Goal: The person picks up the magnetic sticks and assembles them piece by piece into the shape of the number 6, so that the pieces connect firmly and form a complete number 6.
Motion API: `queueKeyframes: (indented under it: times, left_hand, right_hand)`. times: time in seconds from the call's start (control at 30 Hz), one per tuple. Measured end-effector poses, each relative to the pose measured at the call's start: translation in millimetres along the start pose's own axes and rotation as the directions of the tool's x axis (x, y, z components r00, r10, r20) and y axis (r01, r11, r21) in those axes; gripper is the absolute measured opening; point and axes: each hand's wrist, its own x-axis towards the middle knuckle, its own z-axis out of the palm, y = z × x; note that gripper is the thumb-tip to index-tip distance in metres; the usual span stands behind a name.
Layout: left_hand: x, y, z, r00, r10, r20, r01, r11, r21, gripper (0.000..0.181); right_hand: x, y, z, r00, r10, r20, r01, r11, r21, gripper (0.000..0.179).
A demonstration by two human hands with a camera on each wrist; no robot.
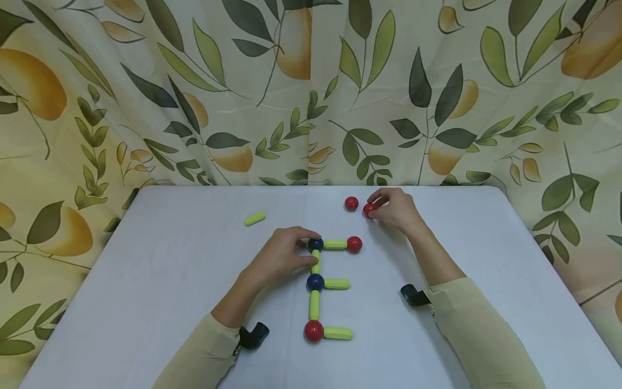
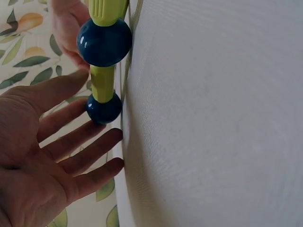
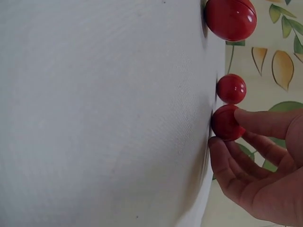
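Observation:
A figure of balls and yellow-green rods lies on the white table. Its upright side has a dark blue ball (image 1: 316,245) at the far end, another blue ball (image 1: 315,282) midway and a red ball (image 1: 313,330) nearest me. A rod juts right from each; the far rod (image 1: 335,245) ends in a red ball (image 1: 354,245). My left hand (image 1: 284,251) rests beside the far blue ball, fingers spread and fairly straight, thumb at the rod below it. Toward the back, my right hand (image 1: 396,209) pinches a loose red ball (image 3: 226,123) between thumb and fingers.
Another loose red ball (image 1: 351,203) sits just left of the pinched one. A single yellow-green rod (image 1: 255,219) lies at the back left. Behind the table's far edge hangs a curtain (image 1: 311,108) printed with fruit and leaves.

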Motion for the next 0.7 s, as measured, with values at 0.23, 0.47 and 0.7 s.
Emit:
queueKeyframes:
  times: [0.23,0.47,0.7]
  left_hand:
    - [-0.4,1.2,2.1,1.0,-0.011,0.0,0.011,1.0,0.005,0.051]
    - [-0.9,2.0,3.2,0.999,-0.035,-0.013,0.035,0.999,0.002,0.051]
    - [-1.4,1.4,2.2,0.999,-0.044,-0.015,0.044,0.999,-0.013,0.051]
  right_hand:
    - [-8.6,4,-1,0.999,0.034,0.031,-0.035,0.999,0.005,0.029]
    - [-24.6,7,-2,0.998,0.028,0.063,-0.028,1.0,-0.006,0.029]
    - [-50.1,2,-7,0.994,0.001,0.108,0.004,0.999,-0.049,0.028]
